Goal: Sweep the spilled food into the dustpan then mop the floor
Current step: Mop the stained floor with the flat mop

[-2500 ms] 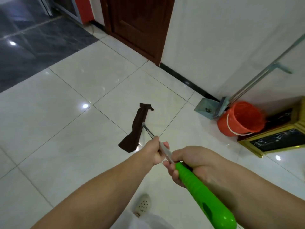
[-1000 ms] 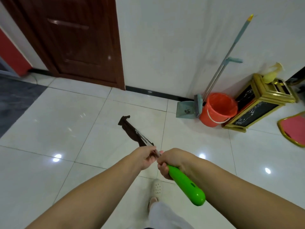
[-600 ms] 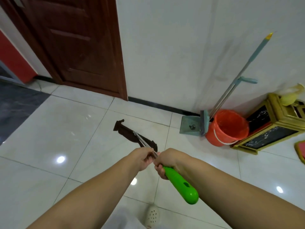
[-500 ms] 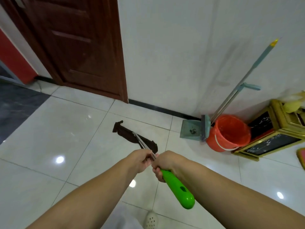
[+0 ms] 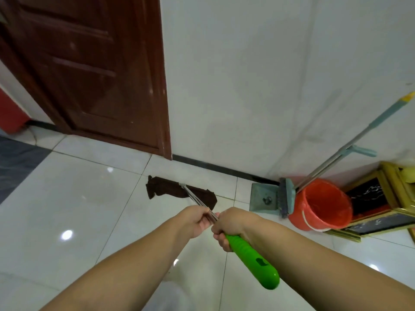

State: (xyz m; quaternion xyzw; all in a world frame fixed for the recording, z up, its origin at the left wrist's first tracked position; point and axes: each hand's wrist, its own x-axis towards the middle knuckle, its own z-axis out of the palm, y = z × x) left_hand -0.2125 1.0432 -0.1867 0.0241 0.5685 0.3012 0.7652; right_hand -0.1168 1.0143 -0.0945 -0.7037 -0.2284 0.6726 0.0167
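Home hallway: wooden door (image 5: pixel 94 70), glossy floor tiles (image 5: pixel 74 198), bucket (image 5: pixel 321 205).

You are gripping a mop handle (image 5: pixel 251 259) showing bright green, with a dark brown mop cloth (image 5: pixel 179 191) lying on glossy white floor tiles (image 5: pixel 67 198). An orange bucket (image 5: pixel 321 209) is glowing beside a pale teal dustpan (image 5: pixel 262 198); a reddish-brown door (image 5: pixel 94 70) is standing against the white wall (image 5: pixel 247 75).

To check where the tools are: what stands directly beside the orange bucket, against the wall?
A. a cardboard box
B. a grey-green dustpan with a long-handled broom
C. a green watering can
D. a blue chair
B: the dustpan and broom lean at the wall, left of the orange bucket.
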